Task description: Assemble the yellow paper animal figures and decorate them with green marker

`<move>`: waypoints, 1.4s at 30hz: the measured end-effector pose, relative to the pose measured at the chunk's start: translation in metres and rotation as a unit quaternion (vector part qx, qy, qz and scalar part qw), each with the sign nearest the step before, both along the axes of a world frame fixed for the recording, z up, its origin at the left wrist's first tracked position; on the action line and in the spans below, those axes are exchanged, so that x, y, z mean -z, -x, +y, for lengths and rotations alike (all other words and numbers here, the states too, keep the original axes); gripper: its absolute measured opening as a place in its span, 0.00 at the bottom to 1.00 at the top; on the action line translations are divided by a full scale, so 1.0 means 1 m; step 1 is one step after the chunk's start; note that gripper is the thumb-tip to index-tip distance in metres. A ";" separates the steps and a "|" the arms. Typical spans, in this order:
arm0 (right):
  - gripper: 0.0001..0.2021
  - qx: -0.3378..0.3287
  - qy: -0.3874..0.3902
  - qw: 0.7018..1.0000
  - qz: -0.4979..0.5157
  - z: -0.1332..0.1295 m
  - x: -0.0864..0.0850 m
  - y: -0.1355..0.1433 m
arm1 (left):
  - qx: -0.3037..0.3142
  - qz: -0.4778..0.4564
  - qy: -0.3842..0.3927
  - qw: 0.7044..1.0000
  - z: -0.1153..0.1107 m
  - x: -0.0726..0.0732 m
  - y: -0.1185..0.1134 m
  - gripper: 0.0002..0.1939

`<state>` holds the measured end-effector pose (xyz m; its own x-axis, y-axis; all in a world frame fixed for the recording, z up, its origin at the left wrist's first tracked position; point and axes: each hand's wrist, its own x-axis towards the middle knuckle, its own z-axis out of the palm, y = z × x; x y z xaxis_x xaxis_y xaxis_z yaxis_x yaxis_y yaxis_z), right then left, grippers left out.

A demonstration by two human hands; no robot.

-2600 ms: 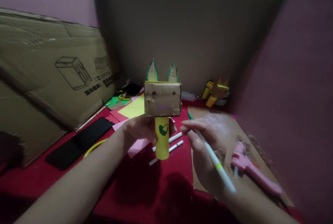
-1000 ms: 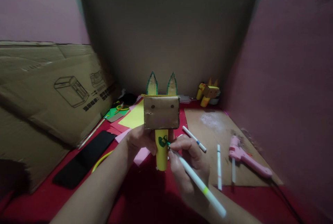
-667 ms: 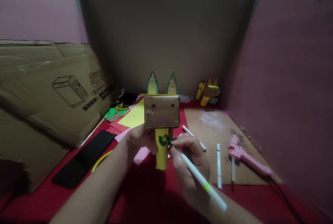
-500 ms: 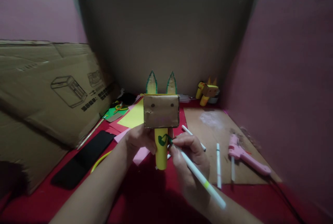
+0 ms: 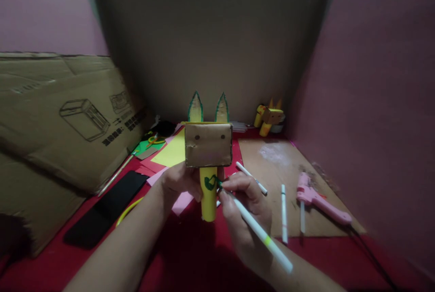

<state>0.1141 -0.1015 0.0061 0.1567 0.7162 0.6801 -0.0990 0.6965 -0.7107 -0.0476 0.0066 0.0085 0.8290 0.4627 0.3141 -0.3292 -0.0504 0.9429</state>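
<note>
A cardboard animal figure (image 5: 208,145) is held upright in front of me, with a boxy head, two dot eyes and pointed ears edged in green. Below the head is a yellow paper tube (image 5: 208,208) bearing a dark green, heart-like mark. My left hand (image 5: 181,182) grips the figure from behind, just under the head; some of its fingers are hidden. Pinched in my right hand (image 5: 246,206) is a white marker (image 5: 253,224) with a yellow-green band. Its green tip meets the tube at the right side of the mark.
On the red cloth (image 5: 183,265) lie a black phone (image 5: 105,208), coloured paper (image 5: 170,151) and scissors (image 5: 156,140). A cardboard sheet (image 5: 251,151) at right carries a pink glue gun (image 5: 316,199) and white markers (image 5: 284,213). Behind stands a similar figure (image 5: 270,117); a large carton (image 5: 68,115) borders the left.
The whole view has shifted slightly, so things sit a little further left. The marker tip stays at the green mark, and both hands keep their holds.
</note>
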 end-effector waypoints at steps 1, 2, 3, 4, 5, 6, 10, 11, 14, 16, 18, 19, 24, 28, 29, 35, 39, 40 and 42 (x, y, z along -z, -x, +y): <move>0.10 0.002 0.002 1.000 0.000 0.000 0.000 0.000 | -0.001 0.002 0.002 1.000 0.000 0.000 0.000 0.18; 0.11 0.004 0.004 1.000 0.000 0.000 -0.001 0.000 | -0.001 0.003 0.004 1.000 0.000 0.001 0.001 0.19; 0.11 0.003 0.004 1.000 0.002 -0.001 -0.001 -0.001 | -0.001 0.005 0.005 1.000 0.001 0.001 0.001 0.19; 0.11 0.002 0.004 1.000 0.004 -0.001 -0.002 -0.001 | -0.001 0.007 0.007 1.000 0.001 0.002 0.001 0.19; 0.11 -0.001 0.004 1.000 0.004 -0.001 -0.002 -0.001 | 0.000 0.011 0.007 1.000 0.001 0.002 0.002 0.19; 0.12 -0.005 0.003 1.000 0.005 -0.001 -0.003 -0.002 | -0.001 0.014 0.008 1.000 0.002 0.002 0.002 0.18; 0.12 -0.016 0.006 1.000 0.008 -0.001 -0.001 -0.002 | -0.008 0.023 0.010 1.000 0.002 0.001 0.003 0.19; 0.12 -0.017 0.009 1.000 0.009 -0.001 -0.001 -0.001 | -0.010 0.026 0.012 1.000 0.001 0.000 0.003 0.19; 0.11 -0.016 0.018 1.000 0.011 -0.001 0.000 -0.001 | -0.011 0.031 0.015 0.999 0.000 0.000 0.002 0.20; 0.10 -0.014 0.018 1.000 0.010 -0.001 -0.001 -0.001 | -0.012 0.032 0.015 0.999 -0.001 0.000 0.002 0.20; 0.10 -0.012 0.015 1.000 0.010 -0.002 -0.003 -0.001 | -0.014 0.033 0.013 0.999 -0.001 -0.001 0.002 0.20; 0.09 -0.014 0.015 1.000 0.010 -0.002 -0.004 -0.002 | -0.013 0.034 0.012 0.999 -0.001 -0.002 0.002 0.20; 0.10 -0.044 0.024 0.999 0.016 -0.003 -0.007 -0.004 | -0.004 0.034 0.011 0.999 -0.001 -0.004 0.002 0.20; 0.09 -0.045 0.041 0.998 0.034 -0.001 -0.006 -0.005 | -0.001 0.027 0.016 0.999 0.000 -0.002 0.001 0.22; 0.09 -0.044 0.044 0.997 0.034 -0.001 -0.006 -0.005 | -0.004 0.024 0.019 1.000 0.000 -0.001 0.001 0.22; 0.08 -0.036 0.040 0.998 0.031 -0.002 -0.005 -0.004 | -0.014 0.025 0.021 0.999 -0.001 -0.001 0.003 0.21; 0.09 -0.035 0.039 0.998 0.030 -0.002 -0.004 -0.003 | -0.010 0.028 0.014 0.999 0.000 -0.001 0.004 0.22; 0.08 -0.035 0.042 0.998 0.028 -0.002 -0.004 -0.003 | -0.010 0.028 0.012 1.000 0.000 -0.001 0.004 0.21; 0.08 -0.033 0.042 0.998 0.028 -0.001 -0.004 -0.002 | -0.009 0.028 0.010 1.000 0.001 0.000 0.004 0.20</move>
<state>0.1163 -0.1026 0.0103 0.1433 0.7809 0.6080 -0.1851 0.6246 -0.7587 -0.0517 0.0072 0.0080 0.8365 0.4835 0.2578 -0.2744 -0.0376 0.9609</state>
